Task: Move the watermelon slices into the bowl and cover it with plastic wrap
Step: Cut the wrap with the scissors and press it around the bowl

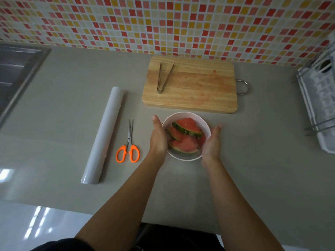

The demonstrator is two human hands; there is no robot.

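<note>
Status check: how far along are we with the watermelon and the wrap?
Done: the watermelon slices sit in the bowl; the cutting board holds only tongs. In hand: the left hand and right hand lie flat against the bowl's sides. Left: the plastic wrap roll lies beside the scissors; whether film already covers the bowl, I cannot tell.
</note>
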